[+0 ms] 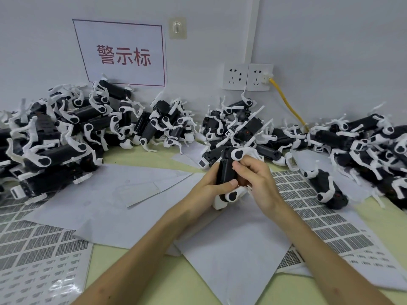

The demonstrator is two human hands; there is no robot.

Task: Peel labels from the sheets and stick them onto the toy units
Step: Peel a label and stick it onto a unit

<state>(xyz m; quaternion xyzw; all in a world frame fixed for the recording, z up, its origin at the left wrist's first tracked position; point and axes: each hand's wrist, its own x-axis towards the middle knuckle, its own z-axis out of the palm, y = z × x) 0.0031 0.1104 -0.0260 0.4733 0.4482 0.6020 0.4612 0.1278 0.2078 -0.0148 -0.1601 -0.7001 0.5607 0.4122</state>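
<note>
Toy unit [226, 170], black body with white legs, held upright over the table [198, 289], centre of view. Lower body wrapped by left hand [209, 188], thumb across the black side. From the opposite side right hand [257, 179] curls on, fingertips pinching near the upper leg. Label sheet [326, 216] lies just right of the hands, blank backing paper [231, 249] beneath them. Heaped toy units [55, 133] line the wall.

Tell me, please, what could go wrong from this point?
The left hand and right hand wrap the toy unit, hiding part of it, so a label could go on crooked.
Loose blank sheets overlap the label sheet; labels could get buried.
The left pile and right pile look alike; finished units might mix.
</note>
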